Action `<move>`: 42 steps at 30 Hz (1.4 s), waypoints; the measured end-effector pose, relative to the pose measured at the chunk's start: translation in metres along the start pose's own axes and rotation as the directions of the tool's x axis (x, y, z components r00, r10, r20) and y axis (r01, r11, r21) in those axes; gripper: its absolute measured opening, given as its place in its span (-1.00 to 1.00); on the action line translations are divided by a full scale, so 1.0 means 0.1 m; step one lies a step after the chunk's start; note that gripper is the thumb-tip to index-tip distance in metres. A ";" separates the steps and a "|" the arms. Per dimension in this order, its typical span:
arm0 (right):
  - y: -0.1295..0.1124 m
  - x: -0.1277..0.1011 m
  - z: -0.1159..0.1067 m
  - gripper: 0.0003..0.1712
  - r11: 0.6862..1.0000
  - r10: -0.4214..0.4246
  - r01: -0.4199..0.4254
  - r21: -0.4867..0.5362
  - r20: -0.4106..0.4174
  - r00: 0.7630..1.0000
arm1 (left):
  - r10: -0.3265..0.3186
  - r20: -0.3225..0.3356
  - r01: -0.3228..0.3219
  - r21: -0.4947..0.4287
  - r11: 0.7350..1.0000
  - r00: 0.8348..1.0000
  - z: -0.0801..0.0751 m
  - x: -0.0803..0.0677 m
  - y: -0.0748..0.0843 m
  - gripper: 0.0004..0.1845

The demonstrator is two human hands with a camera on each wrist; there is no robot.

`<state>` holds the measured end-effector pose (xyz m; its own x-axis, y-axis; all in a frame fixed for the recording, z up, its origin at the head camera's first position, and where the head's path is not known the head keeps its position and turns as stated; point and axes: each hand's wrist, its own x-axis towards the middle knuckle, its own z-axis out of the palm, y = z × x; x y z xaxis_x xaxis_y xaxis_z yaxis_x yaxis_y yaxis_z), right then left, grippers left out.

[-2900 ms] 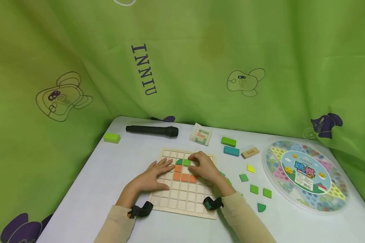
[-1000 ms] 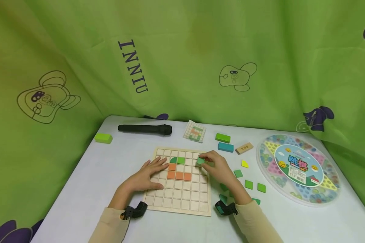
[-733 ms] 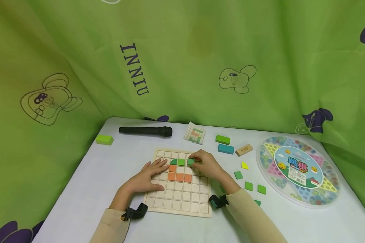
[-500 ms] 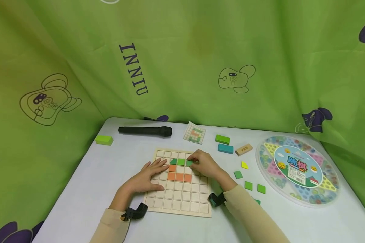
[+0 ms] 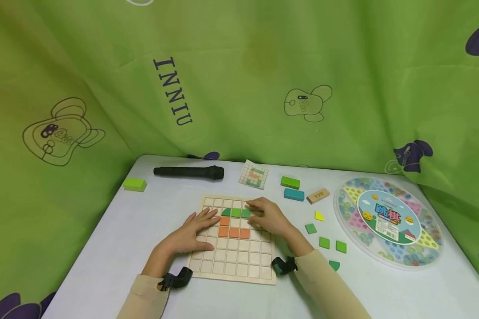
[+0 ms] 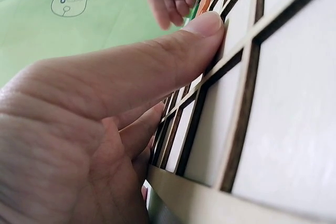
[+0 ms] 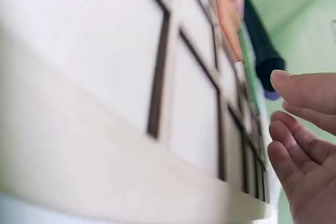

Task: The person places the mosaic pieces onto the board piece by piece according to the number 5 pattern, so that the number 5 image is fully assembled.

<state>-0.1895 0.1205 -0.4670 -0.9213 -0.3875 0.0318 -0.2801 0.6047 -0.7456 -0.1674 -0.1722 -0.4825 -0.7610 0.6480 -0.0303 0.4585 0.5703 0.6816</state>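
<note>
A wooden grid board (image 5: 236, 268) lies on the table. In one of its upper rows sit a green quarter-round tile (image 5: 226, 212), a green square tile (image 5: 236, 213) and another green square tile (image 5: 245, 213). Below are several orange tiles (image 5: 233, 232). My left hand (image 5: 191, 232) rests on the board's left side with spread fingers; its thumb touches the grid in the left wrist view. My right hand (image 5: 271, 217) hovers beside the rightmost green tile, thumb and fingers apart. In the right wrist view nothing shows between the right fingers (image 7: 294, 145).
Behind the board are a pattern card (image 5: 254, 174) and a black microphone (image 5: 189, 172). To the right lie green and blue blocks (image 5: 294, 194), a wooden block (image 5: 318, 196), loose green tiles (image 5: 324, 242), a yellow tile (image 5: 319, 216) and a round Chinese checkers box (image 5: 389, 221).
My right hand carried a green square tile leftward into the cell beside the other green square, then let it go. My left hand keeps its place on the board.
</note>
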 end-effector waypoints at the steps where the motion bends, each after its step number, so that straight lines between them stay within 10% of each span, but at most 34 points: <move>1: -0.01 -0.03 -0.01 -0.42 1.000 0.008 -0.008 0.019 -0.017 1.000 | 0.000 0.002 0.000 0.000 1.000 1.000 0.00 -0.01 -0.01 -0.11; 13: 0.23 -0.66 -0.41 -0.40 0.994 0.111 -0.105 0.039 -0.196 0.974 | -0.007 0.010 0.007 -0.004 1.000 1.000 -0.02 0.00 0.00 -0.12; 21: 0.59 -1.05 -0.74 -0.34 0.974 0.227 -0.222 0.052 -0.170 0.959 | -0.006 0.001 0.006 0.012 1.000 1.000 -0.03 0.02 0.01 -0.13; 42: 0.78 -1.07 -0.66 -0.71 0.968 0.163 -0.211 -0.138 -0.299 0.940 | -0.015 0.003 0.015 -0.012 1.000 1.000 -0.01 0.02 0.00 -0.13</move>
<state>-0.1306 0.2548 -0.4848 -0.9925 -0.0583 0.1075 -0.1137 0.7628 -0.6366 -0.1693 -0.1711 -0.4823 -0.7663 0.6411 -0.0423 0.4418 0.5737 0.6897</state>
